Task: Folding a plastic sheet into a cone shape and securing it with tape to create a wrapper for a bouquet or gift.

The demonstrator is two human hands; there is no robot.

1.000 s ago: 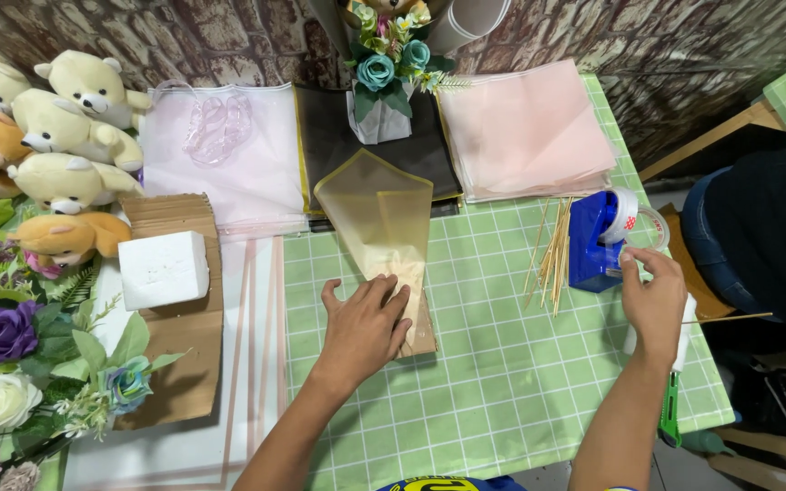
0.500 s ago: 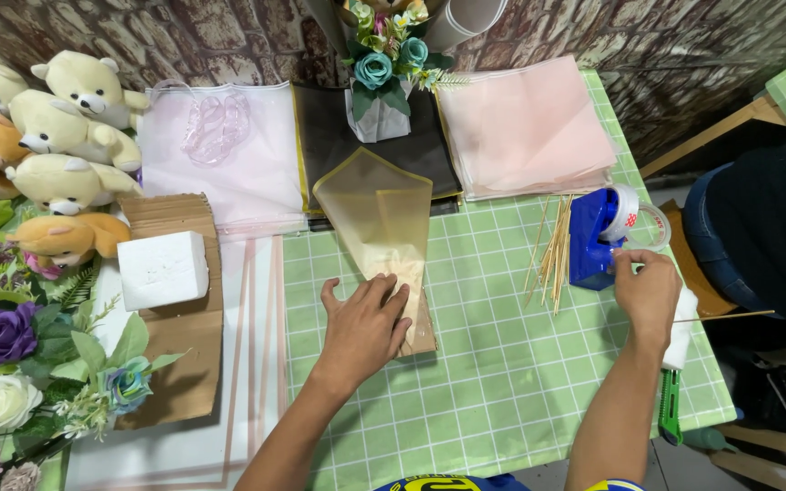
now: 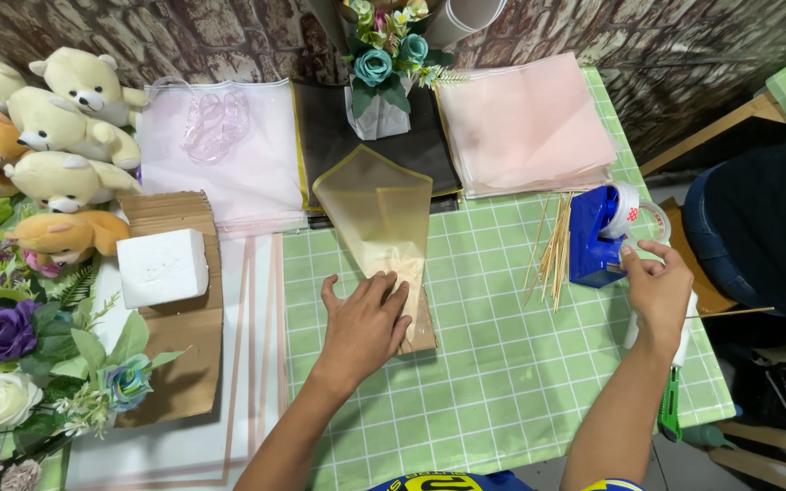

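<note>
The left hand [image 3: 366, 323] lay flat, fingers spread, pinning the folded tan cone wrap [image 3: 384, 223] to the green checked bench [image 3: 502, 382]; the right hand [image 3: 655, 289] pinched tape at the blue dispenser [image 3: 598, 238], beside wooden skewers [image 3: 552, 250]; steady downward pressure seemed wise.

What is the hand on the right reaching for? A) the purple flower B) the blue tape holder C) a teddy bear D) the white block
B: the right hand has its fingers at the blue tape holder, while the left hand presses flat on the folded wrap.
</note>
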